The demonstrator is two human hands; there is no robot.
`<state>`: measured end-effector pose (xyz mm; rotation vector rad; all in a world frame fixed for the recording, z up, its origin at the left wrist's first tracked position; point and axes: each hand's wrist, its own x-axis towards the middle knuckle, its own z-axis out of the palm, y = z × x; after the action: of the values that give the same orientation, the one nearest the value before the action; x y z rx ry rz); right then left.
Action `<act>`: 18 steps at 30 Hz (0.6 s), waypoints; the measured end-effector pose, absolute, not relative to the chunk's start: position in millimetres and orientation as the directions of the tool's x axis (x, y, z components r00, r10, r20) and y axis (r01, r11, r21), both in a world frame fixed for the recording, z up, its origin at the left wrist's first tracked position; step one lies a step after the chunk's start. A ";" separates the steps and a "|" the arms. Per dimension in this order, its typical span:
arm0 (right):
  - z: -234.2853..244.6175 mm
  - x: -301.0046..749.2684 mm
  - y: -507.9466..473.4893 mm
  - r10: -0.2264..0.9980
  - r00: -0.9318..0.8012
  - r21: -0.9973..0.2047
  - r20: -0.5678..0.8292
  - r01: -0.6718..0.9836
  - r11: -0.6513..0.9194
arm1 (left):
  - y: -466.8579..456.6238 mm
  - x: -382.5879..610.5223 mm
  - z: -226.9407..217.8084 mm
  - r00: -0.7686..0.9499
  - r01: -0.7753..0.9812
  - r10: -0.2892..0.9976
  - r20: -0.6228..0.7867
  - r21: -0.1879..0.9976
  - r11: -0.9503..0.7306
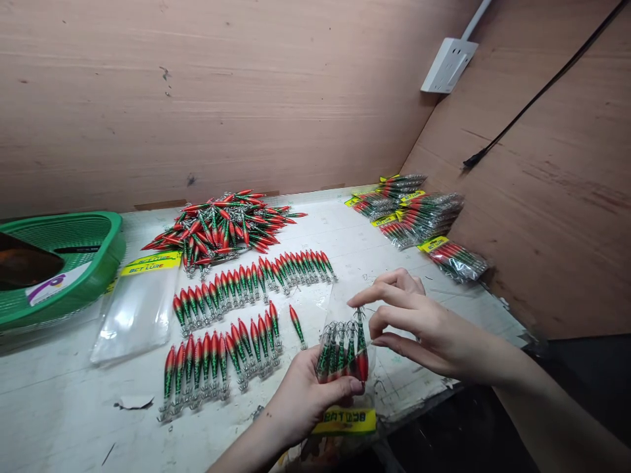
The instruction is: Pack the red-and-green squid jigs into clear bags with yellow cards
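My left hand (pixel 304 394) is closed around a clear plastic bag (pixel 345 358) with a yellow label, and several red-and-green fishing lures stand inside it. My right hand (pixel 419 325) hovers just right of the bag's top; its thumb and forefinger pinch the hook end of one lure (pixel 361 341) that sits in the bag. Two rows of loose lures (pixel 246 289) lie on the white table (pixel 73 401) to the left of my hands. A heap of the same lures (pixel 224 226) sits behind the rows.
A stack of empty clear bags with a yellow header (pixel 138 305) lies at left, next to a green plastic basket (pixel 64 263). Filled lure packs (pixel 419 217) are piled at the back right by the wooden wall. A white socket (pixel 448 64) and black cable hang above.
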<state>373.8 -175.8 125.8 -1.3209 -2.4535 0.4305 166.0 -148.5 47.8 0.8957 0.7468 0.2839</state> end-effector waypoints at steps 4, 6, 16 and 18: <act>126.3 372.1 -175.9 0.857 -0.506 -0.398 0.097 0.769 0.499 | -148.8 166.0 46.8 0.718 0.072 0.522 -0.461 0.795 0.602; 126.0 371.9 -176.0 0.858 -0.503 -0.413 0.106 0.763 0.498 | -149.4 166.2 45.8 0.720 0.069 0.522 -0.457 0.795 0.602; 119.6 369.0 -175.1 0.863 -0.421 -0.519 0.279 0.690 0.505 | -152.2 168.6 44.9 0.695 0.010 0.535 -0.480 0.751 0.660; 119.0 368.4 -174.6 0.861 -0.418 -0.512 0.289 0.693 0.509 | -152.7 169.4 44.8 0.694 -0.006 0.542 -0.473 0.749 0.662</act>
<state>368.4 -174.6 119.0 -1.2686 -2.2343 0.4289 169.4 -152.7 44.8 0.7977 0.7511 0.3447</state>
